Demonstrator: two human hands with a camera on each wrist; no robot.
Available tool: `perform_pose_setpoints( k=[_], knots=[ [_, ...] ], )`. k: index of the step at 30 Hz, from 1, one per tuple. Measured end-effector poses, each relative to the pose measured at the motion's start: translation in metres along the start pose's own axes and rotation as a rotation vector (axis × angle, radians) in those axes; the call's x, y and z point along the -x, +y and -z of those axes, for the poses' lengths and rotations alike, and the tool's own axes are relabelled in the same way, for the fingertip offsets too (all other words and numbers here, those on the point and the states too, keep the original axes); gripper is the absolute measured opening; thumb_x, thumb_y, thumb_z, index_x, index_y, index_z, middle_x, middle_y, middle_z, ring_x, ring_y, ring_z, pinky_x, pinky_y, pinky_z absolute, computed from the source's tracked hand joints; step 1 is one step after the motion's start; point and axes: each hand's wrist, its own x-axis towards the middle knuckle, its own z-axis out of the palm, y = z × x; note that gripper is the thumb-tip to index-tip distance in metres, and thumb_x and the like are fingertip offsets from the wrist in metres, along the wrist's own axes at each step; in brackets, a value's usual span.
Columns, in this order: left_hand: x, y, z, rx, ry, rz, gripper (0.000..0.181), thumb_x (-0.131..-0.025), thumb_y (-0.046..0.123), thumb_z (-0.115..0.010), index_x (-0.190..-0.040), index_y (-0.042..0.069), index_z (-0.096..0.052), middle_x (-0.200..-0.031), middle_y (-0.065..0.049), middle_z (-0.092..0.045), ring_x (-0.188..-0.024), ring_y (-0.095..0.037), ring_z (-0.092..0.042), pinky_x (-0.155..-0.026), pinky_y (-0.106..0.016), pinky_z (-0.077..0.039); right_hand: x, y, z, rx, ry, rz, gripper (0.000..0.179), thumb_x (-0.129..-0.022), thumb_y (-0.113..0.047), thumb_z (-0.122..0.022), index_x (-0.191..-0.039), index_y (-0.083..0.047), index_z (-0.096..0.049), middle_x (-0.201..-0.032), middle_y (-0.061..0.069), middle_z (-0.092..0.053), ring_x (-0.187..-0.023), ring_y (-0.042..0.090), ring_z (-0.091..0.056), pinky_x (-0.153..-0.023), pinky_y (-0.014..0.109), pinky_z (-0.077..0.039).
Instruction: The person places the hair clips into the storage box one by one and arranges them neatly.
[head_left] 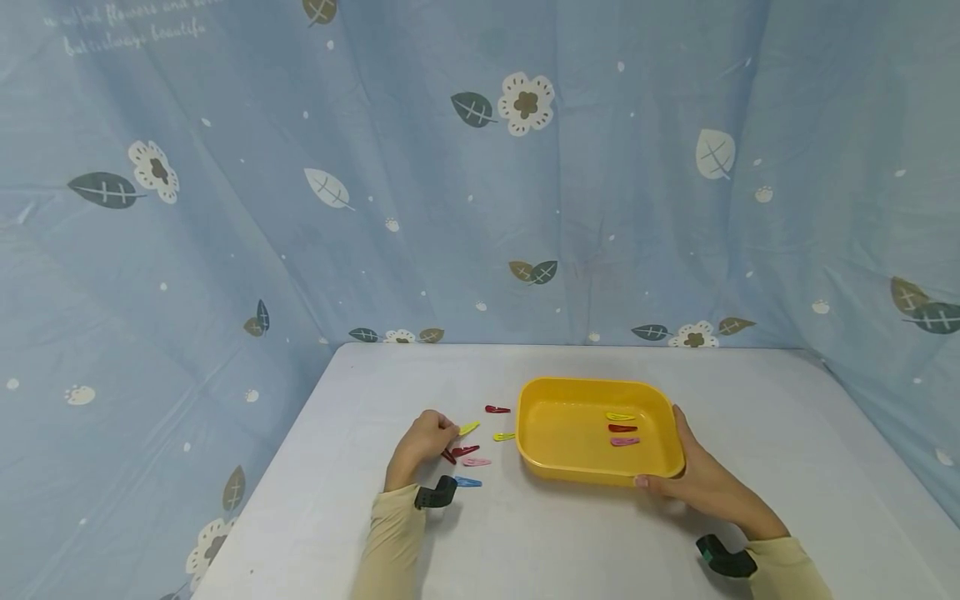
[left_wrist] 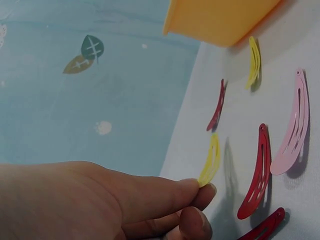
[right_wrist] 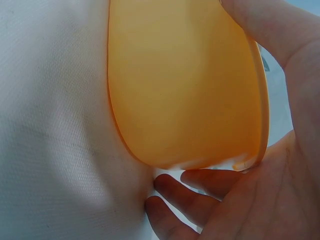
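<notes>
Between thumb and forefinger, my left hand (head_left: 425,437) pinches a yellow snap hair clip (left_wrist: 211,160), its free end pointing away from the fingers. Below and beside that hand lie two red clips (left_wrist: 257,175) (left_wrist: 265,227), a pink clip (left_wrist: 294,127) and a blue clip (head_left: 468,482). My right hand (head_left: 708,483) grips the right front corner of a yellow tray (right_wrist: 185,85), thumb at the front rim and fingers along the side. Inside the tray, toward its right, are a yellow clip (head_left: 621,416), a red clip (head_left: 622,428) and a pink clip (head_left: 625,442).
Just left of the tray, another red clip (head_left: 497,409) and another yellow clip (head_left: 504,437) lie on the white table (head_left: 570,542). A blue patterned curtain (head_left: 420,208) hangs behind the table and along its sides.
</notes>
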Motion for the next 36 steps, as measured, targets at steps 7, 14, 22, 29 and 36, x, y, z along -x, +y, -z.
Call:
perform_pose_setpoints(
  k=[7, 14, 22, 29, 36],
  knots=[
    [-0.001, 0.0, 0.0, 0.024, -0.008, -0.002, 0.024, -0.101, 0.016, -0.061, -0.108, -0.002, -0.075, -0.085, -0.006, -0.067, -0.067, -0.015, -0.052, -0.06, -0.025, -0.041, 0.0, 0.001, 0.0, 0.006, -0.002, -0.002, 0.135, -0.085, -0.042, -0.083, -0.161, -0.004, 0.021, -0.168, 0.034, -0.011, -0.145, 0.051, -0.035, -0.113, 0.074, -0.03],
    [-0.001, 0.001, 0.001, 0.031, 0.0, 0.014, 0.025, -0.102, 0.02, -0.061, -0.107, -0.001, -0.074, -0.084, -0.005, -0.063, -0.071, -0.016, -0.052, -0.063, -0.026, -0.04, -0.001, 0.002, -0.001, 0.001, -0.003, -0.001, 0.135, -0.085, -0.042, -0.083, -0.161, -0.004, 0.022, -0.168, 0.034, -0.011, -0.144, 0.049, -0.036, -0.113, 0.075, -0.03],
    [0.0, 0.008, 0.003, 0.063, -0.007, -0.005, 0.027, -0.102, 0.023, -0.061, -0.106, -0.001, -0.073, -0.085, -0.005, -0.063, -0.072, -0.016, -0.052, -0.064, -0.027, -0.04, 0.0, -0.001, 0.001, 0.017, -0.024, -0.053, 0.138, -0.084, -0.046, -0.082, -0.159, -0.003, 0.026, -0.168, 0.036, -0.004, -0.149, 0.056, -0.026, -0.114, 0.076, -0.025],
    [0.0, 0.01, 0.004, 0.075, -0.01, -0.071, 0.027, -0.102, 0.022, -0.06, -0.101, -0.001, -0.074, -0.083, -0.004, -0.063, -0.073, -0.016, -0.052, -0.064, -0.027, -0.041, 0.0, 0.0, 0.002, 0.024, -0.029, -0.063, 0.138, -0.084, -0.047, -0.082, -0.159, -0.004, 0.026, -0.168, 0.036, -0.004, -0.149, 0.057, -0.025, -0.113, 0.075, -0.026],
    [0.003, 0.01, 0.006, 0.097, -0.015, -0.097, 0.027, -0.103, 0.022, -0.058, -0.1, -0.001, -0.073, -0.078, -0.002, -0.058, -0.071, -0.016, -0.049, -0.064, -0.028, -0.039, -0.001, 0.0, -0.001, 0.022, -0.023, -0.061, 0.139, -0.083, -0.048, -0.082, -0.16, -0.004, 0.025, -0.168, 0.035, -0.006, -0.149, 0.055, -0.028, -0.114, 0.075, -0.026]
  ],
)
